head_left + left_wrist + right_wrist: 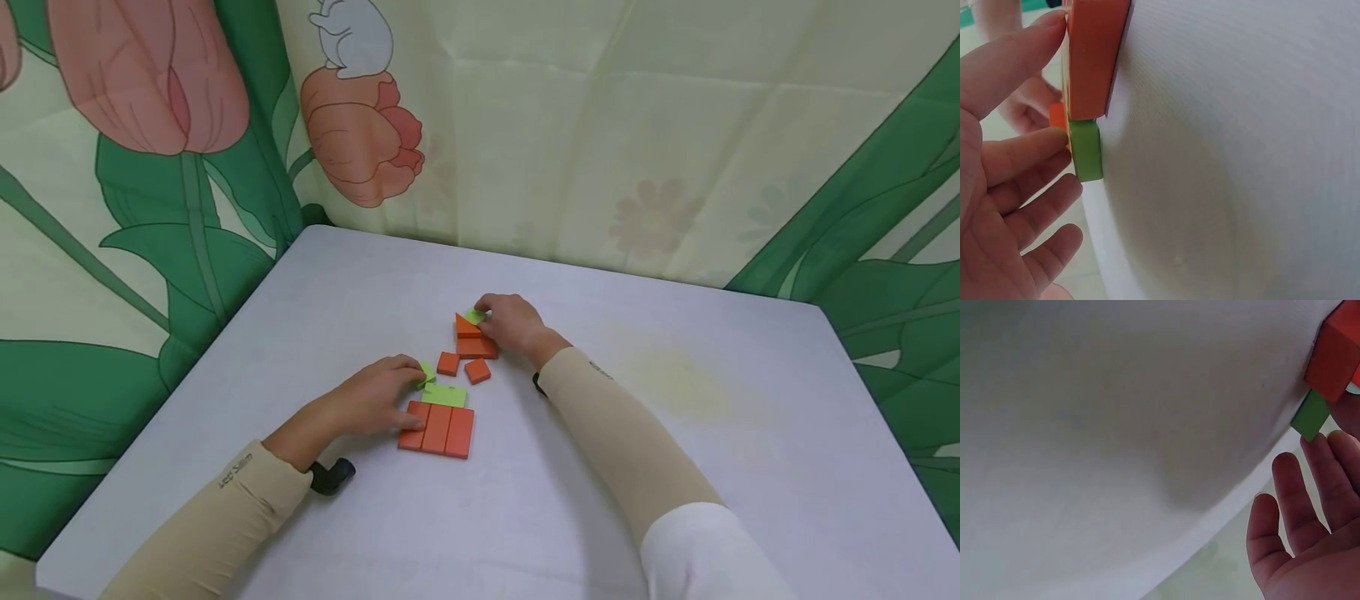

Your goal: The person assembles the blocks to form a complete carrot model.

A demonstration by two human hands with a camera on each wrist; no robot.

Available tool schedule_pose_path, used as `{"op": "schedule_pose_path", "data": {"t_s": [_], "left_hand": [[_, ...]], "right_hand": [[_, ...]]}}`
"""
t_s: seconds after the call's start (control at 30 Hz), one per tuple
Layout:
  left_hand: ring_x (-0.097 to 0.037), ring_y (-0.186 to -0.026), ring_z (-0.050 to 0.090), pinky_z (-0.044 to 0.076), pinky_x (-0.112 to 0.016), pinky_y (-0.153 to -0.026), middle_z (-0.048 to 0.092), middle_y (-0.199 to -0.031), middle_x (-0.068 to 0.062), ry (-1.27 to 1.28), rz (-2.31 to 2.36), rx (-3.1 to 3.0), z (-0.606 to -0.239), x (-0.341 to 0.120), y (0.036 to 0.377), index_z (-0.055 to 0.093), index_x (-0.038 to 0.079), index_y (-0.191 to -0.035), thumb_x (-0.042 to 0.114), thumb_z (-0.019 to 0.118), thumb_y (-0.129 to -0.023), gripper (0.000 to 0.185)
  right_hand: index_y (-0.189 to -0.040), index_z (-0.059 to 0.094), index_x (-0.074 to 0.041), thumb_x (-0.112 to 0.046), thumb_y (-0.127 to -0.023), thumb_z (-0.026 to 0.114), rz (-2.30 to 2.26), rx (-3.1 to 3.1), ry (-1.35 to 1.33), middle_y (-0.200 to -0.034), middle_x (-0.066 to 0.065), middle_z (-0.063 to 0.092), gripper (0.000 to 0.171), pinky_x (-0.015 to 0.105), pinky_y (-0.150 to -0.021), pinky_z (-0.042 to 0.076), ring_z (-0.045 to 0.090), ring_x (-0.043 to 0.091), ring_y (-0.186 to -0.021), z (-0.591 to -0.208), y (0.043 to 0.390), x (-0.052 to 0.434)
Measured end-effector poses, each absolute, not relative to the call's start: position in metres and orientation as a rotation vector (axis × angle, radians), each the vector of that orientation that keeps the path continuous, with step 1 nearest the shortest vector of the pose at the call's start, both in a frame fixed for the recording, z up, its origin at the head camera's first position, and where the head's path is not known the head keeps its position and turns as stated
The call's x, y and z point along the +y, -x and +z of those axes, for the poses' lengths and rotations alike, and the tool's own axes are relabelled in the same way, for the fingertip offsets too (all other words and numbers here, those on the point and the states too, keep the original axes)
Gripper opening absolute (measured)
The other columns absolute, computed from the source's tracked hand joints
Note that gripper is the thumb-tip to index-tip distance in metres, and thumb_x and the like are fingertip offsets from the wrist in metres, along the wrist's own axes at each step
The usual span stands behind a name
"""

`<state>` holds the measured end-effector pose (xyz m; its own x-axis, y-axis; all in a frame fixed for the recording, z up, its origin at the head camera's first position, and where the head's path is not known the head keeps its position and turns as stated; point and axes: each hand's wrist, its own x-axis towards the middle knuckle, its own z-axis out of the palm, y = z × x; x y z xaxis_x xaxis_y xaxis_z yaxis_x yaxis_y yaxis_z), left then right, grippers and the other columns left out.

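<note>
Three long orange-red blocks (436, 429) lie side by side, with a flat green block (444, 396) along their far edge. My left hand (378, 396) spreads over their left side, thumb on the leftmost long block and fingertips at a small green piece (427, 374). Its other fingers extend loosely in the left wrist view. Farther back, my right hand (513, 323) pinches another green block (1311, 415) between thumb and fingertips, beside an orange triangular block (467, 326). An orange-red rectangular block (476, 347) lies against that triangle's near side. The hand partly hides these pieces.
Two small orange-red square blocks (448, 363) lie between the two groups. A pale cloth covers the table (750, 467). Patterned curtains (562, 150) hang behind its far edge and at both sides. A black wrist strap (332, 477) shows under my left wrist.
</note>
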<state>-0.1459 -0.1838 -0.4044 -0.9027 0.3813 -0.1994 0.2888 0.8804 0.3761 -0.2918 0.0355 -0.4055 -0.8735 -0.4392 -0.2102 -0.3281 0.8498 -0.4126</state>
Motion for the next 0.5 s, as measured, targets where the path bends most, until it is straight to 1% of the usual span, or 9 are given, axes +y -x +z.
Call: {"op": "schedule_pose_path", "data": {"t_s": [0.23,0.5], "left_hand": [[-0.029,-0.128,0.049,0.043,-0.044,-0.106,0.053,-0.136,-0.009,-0.52,0.493,2.787,-0.404,-0.184,0.146,0.061,0.003,-0.133,0.035,0.084,-0.082,0.064],[-0.029,-0.128,0.049,0.043,-0.044,-0.106,0.053,-0.137,-0.009,-0.518,0.497,2.783,-0.404,-0.185,0.145,0.061,0.003,-0.133,0.035,0.083,-0.082,0.065]], "right_hand": [[-0.135,0.06,-0.011,-0.019,-0.098,0.06,-0.548,2.721,0.514,-0.13,0.007,0.061,0.038,0.042,-0.106,0.043,0.05,0.028,-0.122,-0.402,0.29,0.045],[-0.134,0.061,-0.008,-0.017,-0.096,0.06,-0.479,2.737,0.54,-0.131,0.008,0.062,0.039,0.043,-0.107,0.042,0.05,0.03,-0.125,-0.403,0.283,0.065]]}}
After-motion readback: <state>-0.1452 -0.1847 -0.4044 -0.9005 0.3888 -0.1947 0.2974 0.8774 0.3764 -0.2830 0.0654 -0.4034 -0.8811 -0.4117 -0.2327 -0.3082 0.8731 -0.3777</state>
